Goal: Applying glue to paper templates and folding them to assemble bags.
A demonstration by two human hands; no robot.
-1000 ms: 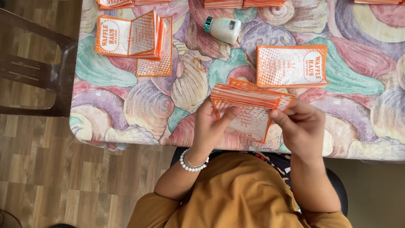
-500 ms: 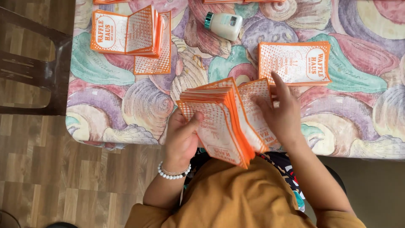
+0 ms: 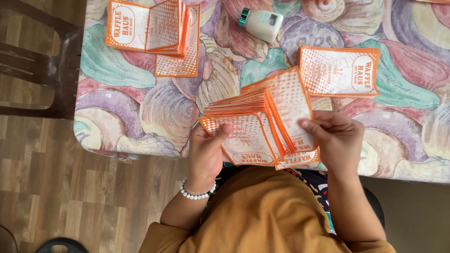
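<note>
A thick stack of orange-and-white paper bags (image 3: 255, 124) is held between both hands just above the near edge of the table (image 3: 117, 112). The left hand (image 3: 206, 152) is closed on the stack's lower left corner, thumb laid across the front bag. The right hand (image 3: 335, 138) is curled around the right edge, where the top bags are fanned apart and lifted by the fingers (image 3: 311, 126).

The bags are judged to be thin, light and floppy; singly they would bend and slide, so the stack is best gripped firmly at one edge while single bags are peeled from the loose corner.

Beyond the hands, a single flat bag (image 3: 340, 71) is seen lying just behind the stack, and a small cream bottle with a teal cap (image 3: 261, 23) lies on its side farther back. At the far left, another pile of bags (image 3: 150, 28) rests on the shell-patterned cloth, near a dark chair (image 3: 37, 70).
</note>
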